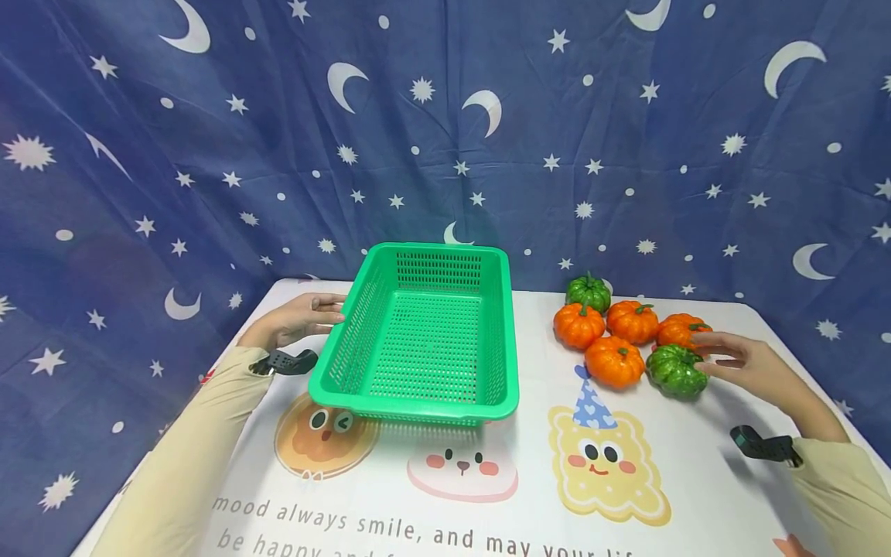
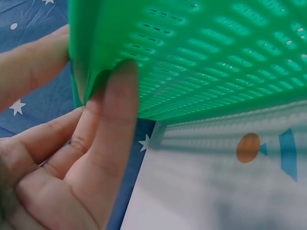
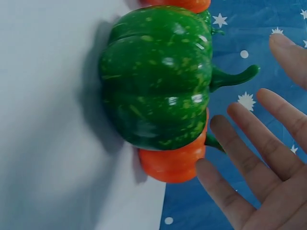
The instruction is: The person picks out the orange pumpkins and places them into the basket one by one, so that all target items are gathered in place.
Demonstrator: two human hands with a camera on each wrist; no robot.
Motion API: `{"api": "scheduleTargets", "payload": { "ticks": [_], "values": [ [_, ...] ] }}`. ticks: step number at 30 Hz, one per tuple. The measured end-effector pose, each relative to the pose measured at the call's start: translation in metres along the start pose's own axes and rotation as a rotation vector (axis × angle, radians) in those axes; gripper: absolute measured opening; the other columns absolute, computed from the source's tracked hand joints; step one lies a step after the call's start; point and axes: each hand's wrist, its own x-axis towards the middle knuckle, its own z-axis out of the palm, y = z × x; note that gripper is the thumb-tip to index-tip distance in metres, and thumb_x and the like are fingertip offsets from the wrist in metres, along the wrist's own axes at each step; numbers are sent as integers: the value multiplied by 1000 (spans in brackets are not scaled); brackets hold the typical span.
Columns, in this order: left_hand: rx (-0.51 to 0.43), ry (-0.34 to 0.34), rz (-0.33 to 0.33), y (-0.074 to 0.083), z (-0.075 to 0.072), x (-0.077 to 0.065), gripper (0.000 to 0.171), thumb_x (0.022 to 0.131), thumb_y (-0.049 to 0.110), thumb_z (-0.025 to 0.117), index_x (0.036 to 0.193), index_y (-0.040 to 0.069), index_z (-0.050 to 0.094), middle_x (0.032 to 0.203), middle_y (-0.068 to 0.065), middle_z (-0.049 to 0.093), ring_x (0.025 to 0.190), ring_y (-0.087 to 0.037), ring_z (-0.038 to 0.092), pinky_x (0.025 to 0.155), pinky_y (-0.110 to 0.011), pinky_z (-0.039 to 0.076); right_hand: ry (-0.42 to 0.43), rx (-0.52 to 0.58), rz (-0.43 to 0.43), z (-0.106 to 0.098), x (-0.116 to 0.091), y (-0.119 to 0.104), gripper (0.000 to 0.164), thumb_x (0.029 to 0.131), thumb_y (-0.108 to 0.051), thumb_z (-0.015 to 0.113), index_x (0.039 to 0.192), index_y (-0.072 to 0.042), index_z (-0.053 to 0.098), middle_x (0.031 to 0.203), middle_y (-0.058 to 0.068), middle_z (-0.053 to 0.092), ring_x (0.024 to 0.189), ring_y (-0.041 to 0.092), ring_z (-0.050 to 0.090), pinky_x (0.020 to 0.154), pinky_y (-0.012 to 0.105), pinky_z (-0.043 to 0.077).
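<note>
A green plastic basket (image 1: 425, 348) with slotted walls stands in the middle of the head view, with nothing inside. At its left rim my left hand (image 1: 306, 317) holds on; the left wrist view shows the fingers (image 2: 112, 120) meeting the rim's edge, some tips hidden behind it. On the right, my right hand (image 1: 745, 363) hovers beside a green pumpkin (image 1: 677, 371). In the right wrist view its fingers (image 3: 244, 158) are spread, apart from the green pumpkin (image 3: 158, 79) and its curved stem.
Several orange pumpkins (image 1: 616, 362) cluster left of and behind the green one, with another green pumpkin (image 1: 588, 293) at the back. A white tablecloth (image 1: 529, 464) with cartoon prints and lettering covers the table. A blue star-and-moon curtain (image 1: 445, 155) hangs behind.
</note>
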Motion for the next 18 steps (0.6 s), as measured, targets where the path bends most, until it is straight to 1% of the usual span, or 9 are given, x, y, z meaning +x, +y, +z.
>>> {"api": "scheduleTargets", "payload": {
  "ticks": [4, 8, 11, 15, 18],
  "values": [
    [-17, 8, 8, -1, 1, 0, 67, 93, 8, 55, 147, -5, 18, 145, -30, 32, 100, 1, 58, 108, -45, 37, 5, -5, 29, 3, -2, 5, 49, 83, -19, 72, 122, 6, 56, 101, -42, 41, 89, -29, 39, 66, 4, 44],
    [-29, 14, 13, -2, 2, -1, 68, 93, 9, 56, 147, -5, 17, 144, -28, 33, 99, 2, 59, 100, -34, 46, 15, 7, 29, 7, -3, 10, 52, 82, -19, 73, 123, 6, 55, 103, -43, 41, 90, -28, 39, 67, 4, 44],
    [-39, 15, 17, -3, 2, -1, 68, 93, 9, 56, 147, -6, 17, 144, -30, 32, 98, 1, 59, 94, -27, 50, 14, 5, 43, 10, -3, 12, 54, 82, -20, 73, 125, 6, 54, 104, -43, 40, 90, -28, 38, 67, 4, 44],
    [-40, 8, 25, -2, 4, -1, 68, 93, 8, 55, 147, -7, 16, 145, -32, 29, 99, 2, 59, 91, -25, 50, 18, 6, 49, 12, -4, 13, 55, 82, -21, 73, 126, 7, 53, 104, -43, 39, 90, -28, 38, 67, 3, 44],
    [-32, 0, 29, -2, 4, -2, 67, 94, 7, 54, 147, -7, 16, 145, -32, 28, 99, 2, 58, 93, -25, 50, 44, 36, 24, 12, -4, 14, 51, 82, -16, 72, 123, 9, 54, 104, -42, 43, 91, -28, 40, 69, 2, 43]
  ]
}}
